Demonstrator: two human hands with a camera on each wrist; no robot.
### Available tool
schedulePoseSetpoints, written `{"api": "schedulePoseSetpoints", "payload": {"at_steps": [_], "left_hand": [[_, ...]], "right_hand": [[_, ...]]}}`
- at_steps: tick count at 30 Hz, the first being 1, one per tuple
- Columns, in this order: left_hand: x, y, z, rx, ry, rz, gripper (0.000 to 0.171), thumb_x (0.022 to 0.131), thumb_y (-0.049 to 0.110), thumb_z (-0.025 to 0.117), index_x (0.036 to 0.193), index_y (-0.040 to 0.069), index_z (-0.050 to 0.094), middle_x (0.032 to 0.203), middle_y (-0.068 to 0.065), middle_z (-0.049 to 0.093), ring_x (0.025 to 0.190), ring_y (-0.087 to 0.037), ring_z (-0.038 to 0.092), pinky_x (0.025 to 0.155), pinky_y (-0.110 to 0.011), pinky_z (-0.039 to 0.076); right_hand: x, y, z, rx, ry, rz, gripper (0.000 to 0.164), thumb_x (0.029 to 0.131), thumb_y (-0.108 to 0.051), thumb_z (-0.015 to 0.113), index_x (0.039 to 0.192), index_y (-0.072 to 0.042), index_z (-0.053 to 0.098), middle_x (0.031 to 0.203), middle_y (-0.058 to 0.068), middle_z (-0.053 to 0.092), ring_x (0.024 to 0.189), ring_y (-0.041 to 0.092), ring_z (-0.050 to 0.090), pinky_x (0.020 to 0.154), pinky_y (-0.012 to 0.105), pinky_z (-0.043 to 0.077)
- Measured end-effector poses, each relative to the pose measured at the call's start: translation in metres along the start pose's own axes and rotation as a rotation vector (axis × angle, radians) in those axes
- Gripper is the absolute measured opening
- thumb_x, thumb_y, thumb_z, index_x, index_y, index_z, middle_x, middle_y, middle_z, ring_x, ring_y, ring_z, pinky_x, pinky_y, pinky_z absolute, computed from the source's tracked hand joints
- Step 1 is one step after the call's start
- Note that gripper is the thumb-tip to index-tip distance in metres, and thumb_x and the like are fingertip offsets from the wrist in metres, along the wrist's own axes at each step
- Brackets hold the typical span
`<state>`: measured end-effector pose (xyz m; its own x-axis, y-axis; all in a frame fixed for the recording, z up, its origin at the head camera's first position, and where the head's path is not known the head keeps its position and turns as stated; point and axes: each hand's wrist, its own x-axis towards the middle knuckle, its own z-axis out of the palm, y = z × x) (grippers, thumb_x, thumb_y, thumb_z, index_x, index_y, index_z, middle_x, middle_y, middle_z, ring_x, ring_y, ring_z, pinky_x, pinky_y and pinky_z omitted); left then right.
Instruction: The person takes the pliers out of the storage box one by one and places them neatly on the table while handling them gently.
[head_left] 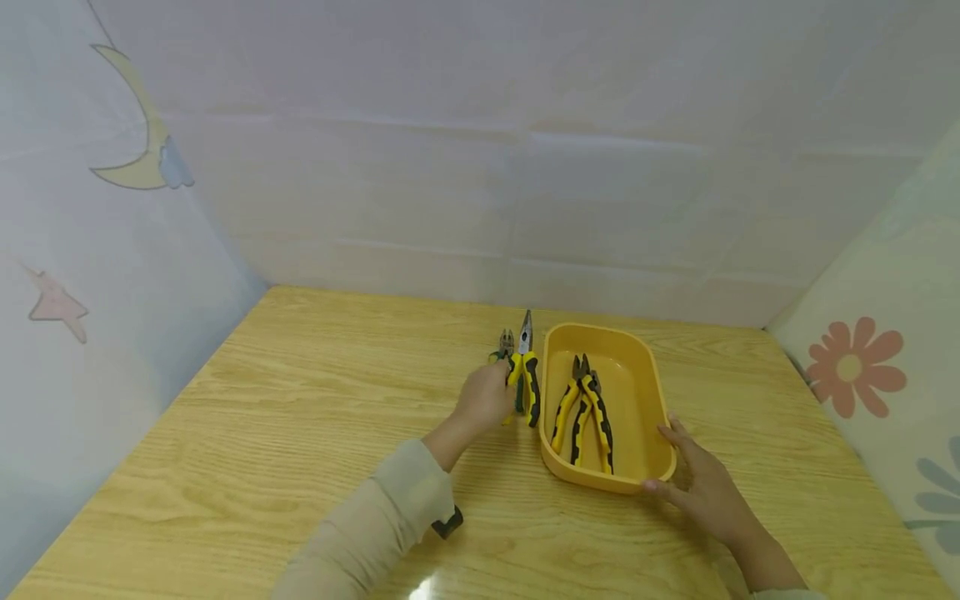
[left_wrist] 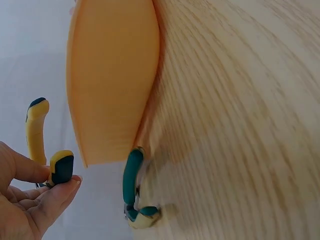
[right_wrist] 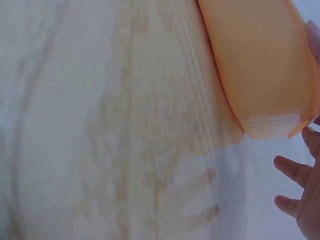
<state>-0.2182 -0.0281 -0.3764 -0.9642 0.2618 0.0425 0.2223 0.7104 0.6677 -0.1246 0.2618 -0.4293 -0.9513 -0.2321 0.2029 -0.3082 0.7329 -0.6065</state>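
My left hand [head_left: 486, 395] pinches one handle of long-nose pliers [head_left: 532, 392] with yellow and black grips, jaws pointing away from me. In the left wrist view these pliers [left_wrist: 62, 169] hang in the air, handles spread, beside the tray wall. Below them on the table lies another pair of pliers [left_wrist: 131, 177] with green and yellow handles, partly covered by my hand in the head view. To the right is a yellow-orange tray [head_left: 633, 400]. My right hand [head_left: 705, 487] touches the tray's near right corner with thumb and forefinger, its other fingers spread and straight.
Pliers [head_left: 581, 408] with yellow and black handles lie inside the tray's left half. A small dark object [head_left: 447, 523] shows beside my left cuff. Pale printed sheets [head_left: 465, 200] rise at the back and both sides of the wooden table [head_left: 300, 400].
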Motion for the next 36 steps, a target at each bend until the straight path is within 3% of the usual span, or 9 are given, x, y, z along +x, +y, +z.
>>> {"api": "schedulePoseSetpoints", "payload": {"at_steps": [2, 4, 9, 19, 27, 32, 36], "left_hand": [[-0.001, -0.004, -0.002, -0.014, -0.003, -0.011, 0.005, 0.083, 0.003, 0.052, 0.084, -0.002, 0.053, 0.065, -0.007, 0.051, 0.046, -0.011, 0.045, 0.038, -0.018, 0.037], [-0.001, -0.007, -0.003, -0.017, 0.004, -0.016, 0.007, 0.083, 0.002, 0.051, 0.075, 0.001, 0.051, 0.061, -0.005, 0.048, 0.046, -0.012, 0.045, 0.038, -0.02, 0.038], [0.0, -0.015, -0.003, 0.03, 0.016, -0.032, 0.01, 0.079, -0.002, 0.049, 0.071, 0.003, 0.048, 0.06, -0.005, 0.046, 0.048, -0.014, 0.044, 0.04, -0.021, 0.038], [0.0, -0.029, -0.006, 0.046, 0.028, -0.038, 0.002, 0.078, -0.002, 0.052, 0.076, -0.002, 0.051, 0.061, -0.006, 0.047, 0.049, -0.014, 0.046, 0.041, -0.021, 0.039], [0.001, -0.035, -0.01, 0.073, -0.003, -0.106, 0.004, 0.082, 0.001, 0.051, 0.081, -0.002, 0.052, 0.063, -0.006, 0.047, 0.051, -0.015, 0.046, 0.043, -0.021, 0.04], [0.0, -0.04, -0.013, 0.086, 0.01, -0.116, 0.005, 0.081, 0.001, 0.052, 0.082, -0.003, 0.052, 0.063, -0.006, 0.047, 0.05, -0.015, 0.047, 0.042, -0.021, 0.04], [0.001, -0.045, -0.015, 0.114, 0.018, -0.113, 0.013, 0.083, 0.01, 0.054, 0.079, -0.002, 0.05, 0.062, -0.006, 0.047, 0.049, -0.015, 0.046, 0.041, -0.021, 0.039]], "right_hand": [[0.0, 0.001, 0.0, -0.003, 0.0, 0.002, 0.074, 0.072, -0.025, 0.069, 0.13, -0.002, 0.032, 0.139, 0.02, 0.014, 0.116, 0.05, 0.021, 0.083, 0.064, 0.021], [0.0, 0.002, 0.001, -0.007, 0.0, 0.005, 0.074, 0.072, -0.026, 0.069, 0.131, -0.003, 0.031, 0.139, 0.02, 0.014, 0.117, 0.049, 0.021, 0.083, 0.064, 0.021], [0.0, 0.002, 0.0, -0.011, 0.003, 0.008, 0.073, 0.072, -0.026, 0.069, 0.131, -0.003, 0.032, 0.139, 0.021, 0.014, 0.117, 0.049, 0.021, 0.083, 0.064, 0.021], [0.0, 0.004, 0.002, 0.002, 0.005, 0.014, 0.074, 0.072, -0.026, 0.069, 0.131, -0.001, 0.032, 0.139, 0.019, 0.014, 0.118, 0.048, 0.02, 0.084, 0.063, 0.02], [0.0, 0.003, 0.002, 0.007, 0.005, 0.013, 0.074, 0.072, -0.026, 0.069, 0.131, -0.002, 0.031, 0.14, 0.019, 0.013, 0.118, 0.048, 0.019, 0.085, 0.063, 0.02], [0.0, 0.001, 0.001, 0.002, -0.006, 0.027, 0.074, 0.073, -0.027, 0.068, 0.131, -0.002, 0.03, 0.14, 0.019, 0.012, 0.119, 0.048, 0.018, 0.085, 0.063, 0.02], [0.0, 0.002, 0.0, 0.002, -0.008, 0.029, 0.075, 0.073, -0.027, 0.068, 0.132, -0.001, 0.03, 0.14, 0.02, 0.012, 0.118, 0.048, 0.018, 0.084, 0.064, 0.02]]}}
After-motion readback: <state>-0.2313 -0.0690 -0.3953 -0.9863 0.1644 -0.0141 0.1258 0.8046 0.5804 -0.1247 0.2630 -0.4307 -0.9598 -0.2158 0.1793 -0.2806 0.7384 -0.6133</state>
